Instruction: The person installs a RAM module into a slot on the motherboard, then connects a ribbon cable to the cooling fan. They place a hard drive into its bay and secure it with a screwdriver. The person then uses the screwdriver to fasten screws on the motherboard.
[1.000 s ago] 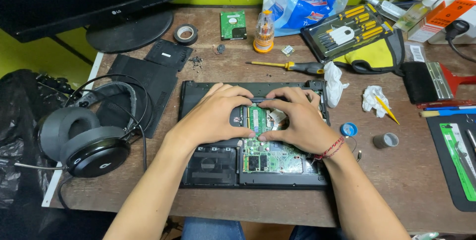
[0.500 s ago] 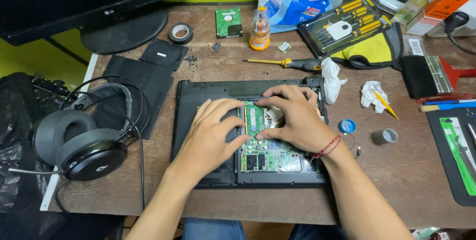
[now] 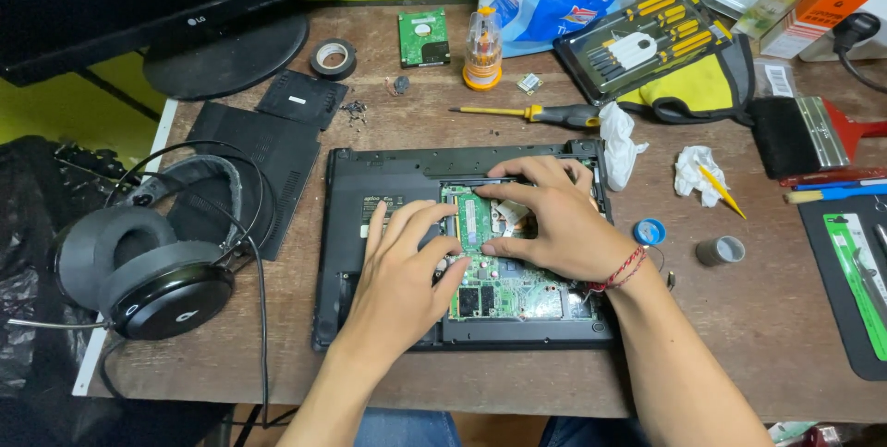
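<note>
An upturned black laptop lies open in the middle of the wooden desk, its green circuit board bared. My left hand rests on the laptop's base, fingers spread, fingertips at the board's left edge. My right hand, with a red string at the wrist, lies over the board's upper part, fingers pressing on a component by the memory slot. What sits beneath the fingers is hidden. Neither hand lifts anything.
Headphones and black cover panels lie left. A monitor stand, tape roll, hard drive, screwdriver, bit set, tissues, brush and small caps ring the laptop.
My left hand has slid down and left, off the board's top, onto the laptop base. The right hand stays over the board with fingers shifted slightly.
</note>
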